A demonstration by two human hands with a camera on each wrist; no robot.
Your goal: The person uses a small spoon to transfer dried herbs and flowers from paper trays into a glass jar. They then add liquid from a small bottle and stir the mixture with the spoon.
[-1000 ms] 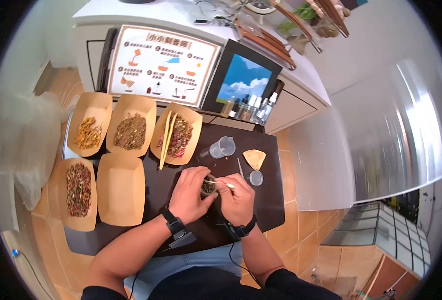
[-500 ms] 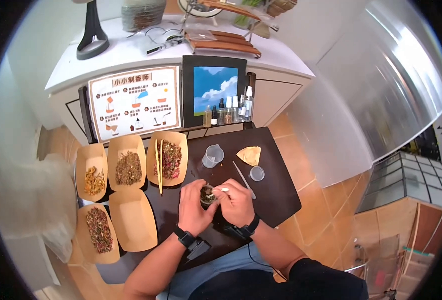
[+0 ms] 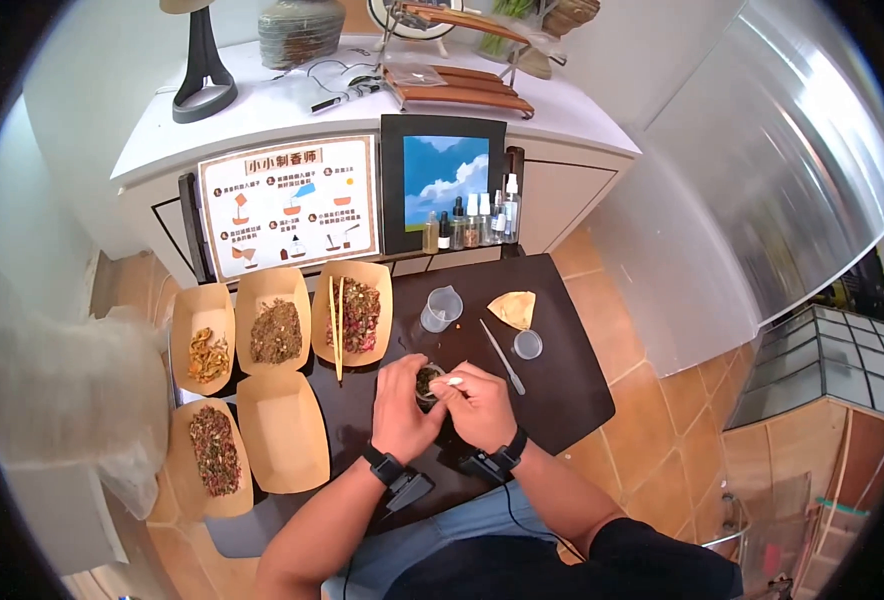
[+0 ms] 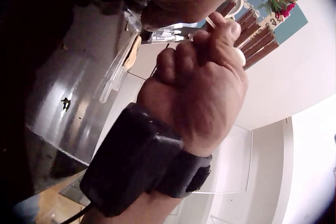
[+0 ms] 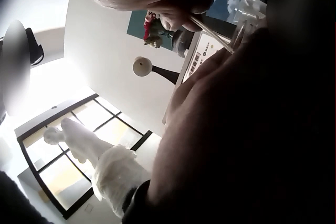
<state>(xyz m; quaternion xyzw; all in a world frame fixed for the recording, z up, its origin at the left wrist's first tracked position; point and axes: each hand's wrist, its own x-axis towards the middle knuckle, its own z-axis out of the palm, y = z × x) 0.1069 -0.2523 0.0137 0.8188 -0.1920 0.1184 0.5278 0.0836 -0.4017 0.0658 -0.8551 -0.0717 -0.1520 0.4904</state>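
Observation:
My left hand [image 3: 402,410] curls round a small clear jar [image 3: 426,400] with dark dried herbs [image 3: 425,379] inside, on the dark table. My right hand [image 3: 480,408] pinches a thin pale stick [image 5: 211,34] with a white rounded end [image 3: 455,381]. The stick's lower part reaches down to the jar's mouth; its tip is hidden. In the left wrist view the right hand's fingers are curled [image 4: 184,64], with the white end showing beside them.
Left are paper trays [image 3: 282,435], several holding dried herbs or petals, with yellow tongs [image 3: 337,325] across one. Beyond the hands stand a plastic measuring cup [image 3: 442,308], a folded paper filter [image 3: 512,309], a plastic dropper [image 3: 503,357] and a small clear lid [image 3: 528,345]. Small bottles [image 3: 472,230] line the back edge.
The head view has turned and shifted, so the table and trays sit differently in frame. Both hands stay at the jar, the right still pinching the stick.

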